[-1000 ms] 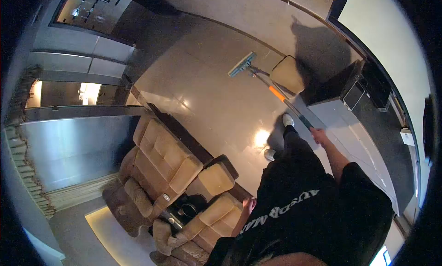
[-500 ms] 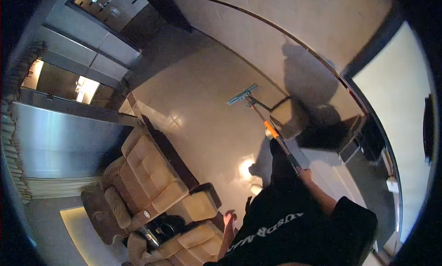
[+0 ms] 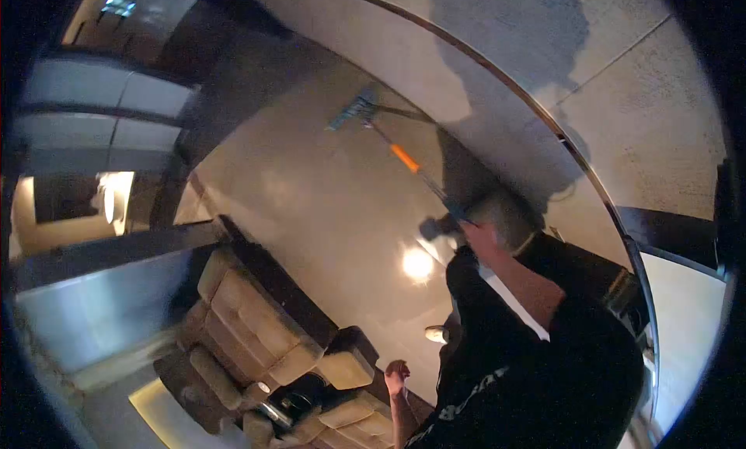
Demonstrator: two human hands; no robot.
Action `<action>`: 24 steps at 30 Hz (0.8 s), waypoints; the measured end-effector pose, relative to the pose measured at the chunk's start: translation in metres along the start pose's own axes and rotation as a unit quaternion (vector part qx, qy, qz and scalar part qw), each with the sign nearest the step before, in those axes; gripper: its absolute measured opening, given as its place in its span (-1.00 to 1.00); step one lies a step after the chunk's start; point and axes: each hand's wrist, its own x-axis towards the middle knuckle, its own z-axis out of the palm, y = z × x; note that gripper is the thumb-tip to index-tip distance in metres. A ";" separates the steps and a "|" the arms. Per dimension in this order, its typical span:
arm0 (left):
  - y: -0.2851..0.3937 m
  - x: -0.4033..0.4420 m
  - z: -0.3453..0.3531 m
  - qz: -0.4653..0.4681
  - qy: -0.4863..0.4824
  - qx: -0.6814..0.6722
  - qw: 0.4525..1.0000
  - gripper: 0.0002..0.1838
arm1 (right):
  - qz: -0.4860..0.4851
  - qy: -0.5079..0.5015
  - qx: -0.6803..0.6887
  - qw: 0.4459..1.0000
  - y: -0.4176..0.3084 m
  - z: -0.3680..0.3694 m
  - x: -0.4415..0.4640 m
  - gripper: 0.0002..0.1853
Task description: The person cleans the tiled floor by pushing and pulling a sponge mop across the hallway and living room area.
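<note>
My right hand (image 3: 479,237) is wrapped round the dark grip of a long-handled squeegee (image 3: 406,158), which has an orange section on its pole. The squeegee's wide blue-grey head (image 3: 353,109) is held out over the glossy floor (image 3: 311,177), near the foot of the wall. Whether the head touches the floor I cannot tell. My left hand (image 3: 397,376) hangs low beside the sofa, fingers curled, and whatever it may hold is too small to make out.
A tufted brown sofa (image 3: 252,317) with a dark console (image 3: 299,398) stands at the lower left. The pale wall (image 3: 505,115) runs along the upper right. A dark cabinet (image 3: 583,270) is right of my arm. A bright reflection lies on the floor.
My right hand has moved forward and to the left with the squeegee, whose head is now farther out along the wall. My left hand has curled its fingers. The camera view has shifted.
</note>
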 end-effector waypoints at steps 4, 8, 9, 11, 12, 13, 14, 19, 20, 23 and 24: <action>0.115 0.010 0.044 -0.038 0.020 -0.092 0.995 -0.79 | 0.114 -0.025 -0.069 0.991 -0.056 0.024 0.051 -0.64; 0.072 -0.001 0.050 -0.070 -0.022 -0.069 0.995 -0.74 | -0.177 0.022 -0.300 0.937 -0.023 0.087 0.129 -0.67; 0.056 -0.011 0.045 -0.113 -0.014 -0.094 0.989 -0.75 | -0.017 0.065 -0.092 0.994 -0.021 0.112 0.142 -0.64; 0.023 -0.030 0.031 -0.231 0.010 -0.065 0.971 -0.79 | -0.021 -0.049 -0.126 0.991 -0.072 0.100 0.135 -0.54; 0.035 -0.036 0.032 -0.247 0.027 -0.096 0.964 -0.82 | -0.004 -0.055 -0.154 0.986 -0.070 0.102 0.148 -0.53; 0.032 -0.038 0.031 -0.235 0.053 -0.108 0.965 -0.83 | 0.009 -0.061 -0.185 0.981 -0.070 0.106 0.163 -0.51; 0.029 -0.050 0.029 -0.226 0.084 -0.122 0.963 -0.84 | 0.022 -0.072 -0.217 0.973 -0.064 0.111 0.165 -0.50; -0.018 -0.088 0.011 -0.274 0.171 -0.193 0.926 -0.88 | -0.032 -0.227 -0.139 0.963 -0.024 0.097 0.105 -0.55; -0.018 -0.091 0.018 -0.182 0.121 -0.061 0.974 -0.87 | 0.003 -0.239 -0.141 0.961 -0.028 0.081 0.085 -0.58; -0.026 -0.102 0.023 -0.107 0.009 0.117 0.987 -0.84 | 0.070 -0.265 -0.155 0.949 -0.018 0.041 0.037 -0.67; -0.026 -0.104 0.024 -0.115 -0.022 0.138 0.984 -0.82 | 0.028 -0.271 -0.162 0.948 0.012 0.039 0.031 -0.70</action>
